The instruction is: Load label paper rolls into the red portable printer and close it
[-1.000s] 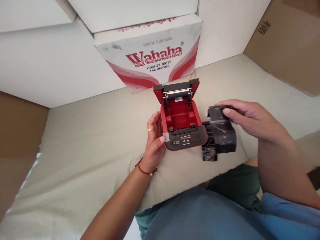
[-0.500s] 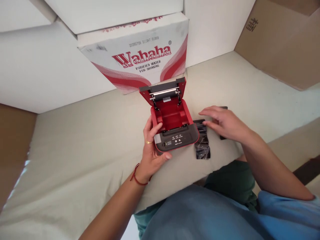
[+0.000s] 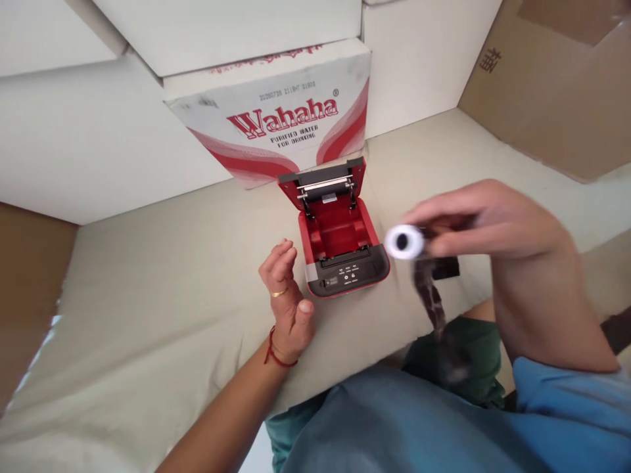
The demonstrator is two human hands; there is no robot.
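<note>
A small red and black printer [image 3: 340, 246] sits on the beige surface with its lid [image 3: 323, 182] tipped open toward the back. The red paper bay inside is bare. My left hand [image 3: 286, 299] rests just left of the printer, off it, fingers loosely curled with nothing in them. My right hand [image 3: 486, 220] is raised to the right of the printer, pinched on a white paper roll [image 3: 404, 242] whose round end faces me. A strip of black plastic wrapper [image 3: 434, 302] dangles from the roll, blurred by motion.
A white and red "Wahaha" carton [image 3: 276, 112] stands right behind the printer, against white boxes [image 3: 98, 125]. A brown cardboard box [image 3: 547, 85] leans at the far right. Another brown panel [image 3: 24, 289] borders the left. My lap lies at the near edge.
My right hand has lifted from the surface with the white roll, the black wrapper trailing from it. My left hand has let go of the printer's front corner and drawn back to the left.
</note>
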